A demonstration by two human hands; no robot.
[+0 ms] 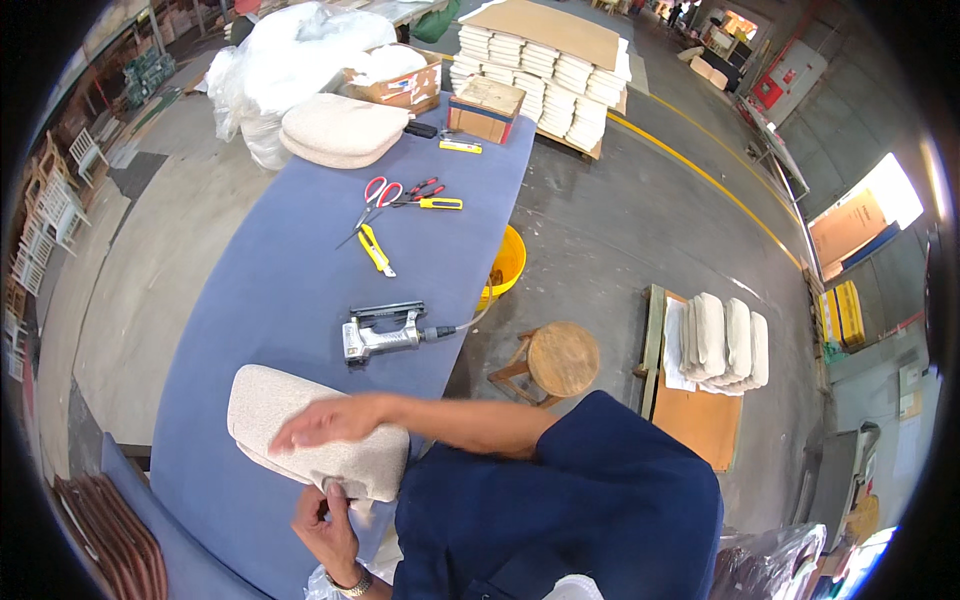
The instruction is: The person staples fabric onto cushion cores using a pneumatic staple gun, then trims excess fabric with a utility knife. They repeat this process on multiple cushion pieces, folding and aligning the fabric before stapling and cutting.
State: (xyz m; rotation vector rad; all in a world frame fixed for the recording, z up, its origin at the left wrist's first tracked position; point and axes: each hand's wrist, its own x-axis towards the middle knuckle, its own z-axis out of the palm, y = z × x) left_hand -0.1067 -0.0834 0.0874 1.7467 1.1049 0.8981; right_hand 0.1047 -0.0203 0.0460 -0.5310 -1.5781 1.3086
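A beige upholstered seat cushion [300, 435] lies at the near end of the blue-covered counter [290, 280]. The right hand [318, 422] rests flat and open on top; the left hand [325, 525] pinches its lower edge. A staple gun [385, 332] sits just beyond.

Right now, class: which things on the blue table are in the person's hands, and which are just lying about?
In hand:
seat cushion, right hand flat on top
left hand pinching its lower edge

Lying about:
staple gun
yellow utility knife
red-handled scissors
stacked cushions
wooden box
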